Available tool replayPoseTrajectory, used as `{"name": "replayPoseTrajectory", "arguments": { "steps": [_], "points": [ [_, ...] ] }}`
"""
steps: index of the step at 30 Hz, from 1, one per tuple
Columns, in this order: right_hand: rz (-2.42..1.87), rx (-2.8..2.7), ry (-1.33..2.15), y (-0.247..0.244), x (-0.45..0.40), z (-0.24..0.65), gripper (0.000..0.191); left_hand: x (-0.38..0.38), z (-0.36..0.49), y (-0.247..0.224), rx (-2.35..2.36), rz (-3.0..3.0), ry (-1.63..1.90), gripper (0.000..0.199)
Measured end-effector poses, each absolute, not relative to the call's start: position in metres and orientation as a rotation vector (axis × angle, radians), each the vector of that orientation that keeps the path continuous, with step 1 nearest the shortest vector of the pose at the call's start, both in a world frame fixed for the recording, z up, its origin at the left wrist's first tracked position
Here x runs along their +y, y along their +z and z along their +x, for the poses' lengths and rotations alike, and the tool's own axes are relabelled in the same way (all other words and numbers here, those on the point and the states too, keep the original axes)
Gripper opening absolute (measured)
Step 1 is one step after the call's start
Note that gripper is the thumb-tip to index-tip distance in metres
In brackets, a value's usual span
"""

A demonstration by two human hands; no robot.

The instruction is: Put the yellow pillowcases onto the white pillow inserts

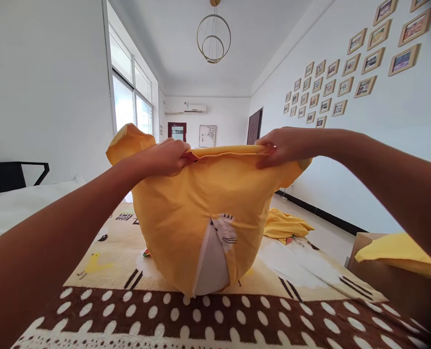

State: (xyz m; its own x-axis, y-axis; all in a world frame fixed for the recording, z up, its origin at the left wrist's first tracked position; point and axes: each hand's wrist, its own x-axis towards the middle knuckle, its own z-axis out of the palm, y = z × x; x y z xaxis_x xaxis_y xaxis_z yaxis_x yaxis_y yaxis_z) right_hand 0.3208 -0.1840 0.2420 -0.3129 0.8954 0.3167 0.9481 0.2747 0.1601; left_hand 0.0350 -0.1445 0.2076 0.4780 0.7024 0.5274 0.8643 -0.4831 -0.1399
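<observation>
A yellow pillowcase [172, 213] is held up in front of me above the bed, bulging, with a white inner part showing through a gap at its lower middle. My left hand [168, 156] is closed on its top edge, left of centre. Fingers of my right hand [279, 146] grip the same edge farther right. Beside the gap a printed face with whiskers is creased. Yellow corners stick out beyond both hands.
The bed has a cream and brown dotted blanket [128, 310]. Crumpled yellow cloth [288, 225] lies at its far right. Another yellow item [400, 249] rests on a box at the right. A white pillow [23, 206] is at the left.
</observation>
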Motion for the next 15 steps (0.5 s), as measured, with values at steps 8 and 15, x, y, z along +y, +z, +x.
{"name": "replayPoseTrajectory", "arguments": {
  "steps": [8, 15],
  "points": [
    [-1.595, -2.254, -0.012, 0.242, -0.208, 0.342, 0.018, -0.174, 0.035, 0.205, -1.134, -2.44, -1.037, 0.031],
    [-1.647, -2.158, -0.558, 0.233, -0.185, 0.344, 0.021, -0.176, 0.031, 0.215, -1.109, -2.304, -0.853, 0.035]
  ]
}}
